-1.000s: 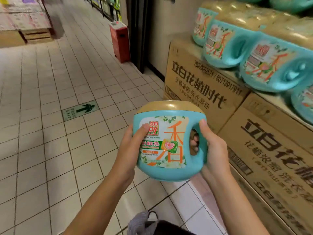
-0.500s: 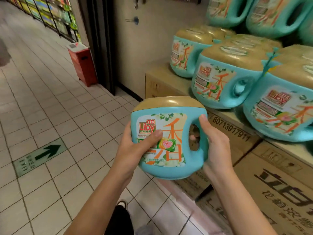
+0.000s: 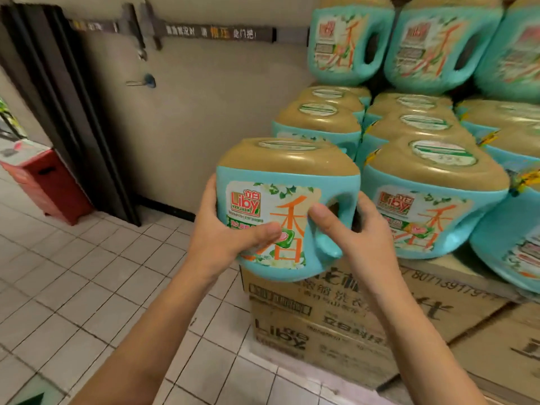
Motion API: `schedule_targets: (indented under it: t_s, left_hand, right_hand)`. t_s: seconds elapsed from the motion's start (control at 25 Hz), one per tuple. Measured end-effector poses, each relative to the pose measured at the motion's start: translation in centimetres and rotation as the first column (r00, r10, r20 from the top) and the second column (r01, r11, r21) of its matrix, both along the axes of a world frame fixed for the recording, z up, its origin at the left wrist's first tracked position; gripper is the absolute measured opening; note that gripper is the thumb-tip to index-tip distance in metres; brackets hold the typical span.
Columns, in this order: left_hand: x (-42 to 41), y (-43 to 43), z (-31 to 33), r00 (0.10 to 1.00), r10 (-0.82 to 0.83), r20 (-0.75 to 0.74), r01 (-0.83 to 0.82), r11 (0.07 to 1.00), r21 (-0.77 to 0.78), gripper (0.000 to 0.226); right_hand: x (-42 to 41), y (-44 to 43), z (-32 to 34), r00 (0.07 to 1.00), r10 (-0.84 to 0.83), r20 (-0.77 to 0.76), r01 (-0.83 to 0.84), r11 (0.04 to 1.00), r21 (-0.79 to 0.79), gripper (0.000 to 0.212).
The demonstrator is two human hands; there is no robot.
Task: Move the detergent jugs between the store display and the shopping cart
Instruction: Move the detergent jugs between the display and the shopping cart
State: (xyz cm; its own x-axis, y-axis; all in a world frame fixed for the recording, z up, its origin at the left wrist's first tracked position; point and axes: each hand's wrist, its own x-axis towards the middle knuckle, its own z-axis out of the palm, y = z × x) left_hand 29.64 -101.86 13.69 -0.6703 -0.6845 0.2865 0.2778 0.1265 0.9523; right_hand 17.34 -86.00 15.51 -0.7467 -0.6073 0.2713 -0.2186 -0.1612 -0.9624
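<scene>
Wrapped round the moulded handle with the right hand: thumb over the front, fingers through the loop and mostly hidden. Clasping the opposite side with the left hand, thumb laid across the label, likely to steady a heavy load and keep it level. Holding the teal Liby detergent jug in the air, gold cap up, just left of the front-row display jug, above the corner of the stacked cardboard cartons. Probably bound for the open spot there. No shopping cart in view.
</scene>
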Motion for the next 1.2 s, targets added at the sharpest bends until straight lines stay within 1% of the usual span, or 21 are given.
schedule_targets:
  t_s: [0.08, 0.2, 0.32, 0.4, 0.44, 0.52, 0.56, 0.6, 0.64, 0.68, 0.72, 0.76, 0.8, 0.84, 0.88, 0.92, 1.0, 1.08, 1.12, 1.2]
  left_hand:
    - [-1.5, -1.9, 0.1, 0.999, -0.049, -0.021, 0.048, 0.999, -0.018, 0.095]
    - [-3.4, -3.2, -0.7, 0.996, -0.089, -0.019, 0.089, 0.996, -0.007, 0.103]
    - [-4.6, -4.0, -1.8, 0.993, -0.114, -0.024, 0.114, 0.993, 0.001, 0.105]
    - [-5.3, -4.6, -2.1, 0.99, -0.139, -0.024, 0.139, 0.99, -0.017, 0.105]
    - [-5.6, -4.8, -2.2, 0.989, -0.143, -0.024, 0.142, 0.989, -0.027, 0.106]
    - [-6.2, -5.1, -2.4, 0.99, -0.14, -0.028, 0.139, 0.99, -0.036, 0.112]
    - [-6.6, -5.3, -2.5, 0.99, -0.138, -0.027, 0.137, 0.99, -0.037, 0.116]
    - [-6.8, -5.3, -2.6, 0.99, -0.14, -0.024, 0.139, 0.989, -0.041, 0.119]
    - [-7.1, -5.4, -2.7, 0.989, -0.146, -0.021, 0.145, 0.988, -0.051, 0.121]
    - [-7.4, -5.6, -2.9, 0.988, -0.154, -0.017, 0.152, 0.986, -0.062, 0.123]
    - [-7.6, -5.7, -3.0, 0.987, -0.158, -0.013, 0.156, 0.985, -0.071, 0.124]
    - [-7.9, -5.8, -3.1, 0.988, -0.157, -0.008, 0.156, 0.985, -0.077, 0.125]
    - [-8.0, -5.8, -3.2, 0.988, -0.154, -0.002, 0.154, 0.985, -0.084, 0.126]
    - [-8.2, -5.8, -3.3, 0.989, -0.147, 0.009, 0.147, 0.985, -0.092, 0.127]
    - [-8.3, -5.9, -3.3, 0.993, -0.118, 0.031, 0.121, 0.987, -0.104, 0.129]
    - [-8.4, -6.1, -3.3, 0.996, -0.071, 0.061, 0.078, 0.989, -0.127, 0.131]
    - [-8.9, -6.5, -3.3, 0.994, -0.028, 0.109, 0.044, 0.987, -0.155, 0.133]
    - [-9.2, -6.7, -3.5, 0.993, -0.066, 0.1, 0.081, 0.984, -0.157, 0.13]
    - [-9.3, -6.7, -3.6, 0.995, -0.072, 0.074, 0.083, 0.983, -0.164, 0.127]
    - [-9.4, -6.2, -4.0, 0.999, -0.053, 0.01, 0.054, 0.985, -0.163, 0.119]
  right_hand:
    - [-0.8, -1.2, 0.1, 0.996, -0.055, -0.075, 0.057, 0.998, 0.018, 0.057]
    - [-1.9, -2.2, -0.4, 0.982, -0.123, -0.142, 0.129, 0.991, 0.034, 0.055]
    - [-2.4, -2.6, -1.1, 0.974, -0.156, -0.165, 0.163, 0.986, 0.033, 0.051]
    - [-2.7, -2.6, -1.1, 0.967, -0.175, -0.187, 0.194, 0.977, 0.092, 0.054]
    - [-2.7, -2.5, -0.9, 0.95, -0.201, -0.239, 0.242, 0.958, 0.155, 0.057]
    - [-2.6, -2.3, -0.7, 0.865, -0.274, -0.421, 0.416, 0.86, 0.295, 0.064]
    - [-2.5, -2.0, -0.6, 0.81, -0.31, -0.498, 0.504, 0.802, 0.32, 0.065]
    - [-2.6, -1.6, -0.7, 0.765, -0.356, -0.537, 0.564, 0.772, 0.292, 0.063]
    - [-2.7, -1.0, -1.0, 0.741, -0.411, -0.531, 0.589, 0.778, 0.219, 0.055]
    - [-3.0, 0.0, -1.5, 0.72, -0.476, -0.504, 0.603, 0.789, 0.117, 0.042]
    - [-3.3, 1.1, -2.1, 0.689, -0.54, -0.483, 0.625, 0.781, 0.018, 0.03]
    - [-3.8, 2.3, -2.8, 0.643, -0.6, -0.477, 0.659, 0.75, -0.055, 0.027]
    - [-4.2, 3.4, -3.5, 0.59, -0.651, -0.478, 0.702, 0.706, -0.094, 0.032]
    - [-4.6, 4.4, -4.3, 0.548, -0.691, -0.472, 0.743, 0.661, -0.106, 0.044]
    - [-5.1, 5.1, -4.9, 0.534, -0.721, -0.442, 0.772, 0.629, -0.095, 0.056]
    - [-5.6, 5.5, -5.4, 0.554, -0.737, -0.388, 0.781, 0.622, -0.066, 0.068]
    - [-6.7, 6.1, -5.9, 0.644, -0.712, -0.279, 0.74, 0.673, -0.009, 0.084]
    - [-7.3, 6.4, -6.2, 0.706, -0.665, -0.241, 0.687, 0.727, 0.005, 0.084]
    - [-7.5, 6.4, -6.4, 0.716, -0.657, -0.238, 0.677, 0.736, 0.005, 0.082]
    - [-7.7, 6.5, -6.7, 0.704, -0.668, -0.242, 0.689, 0.725, 0.0, 0.08]
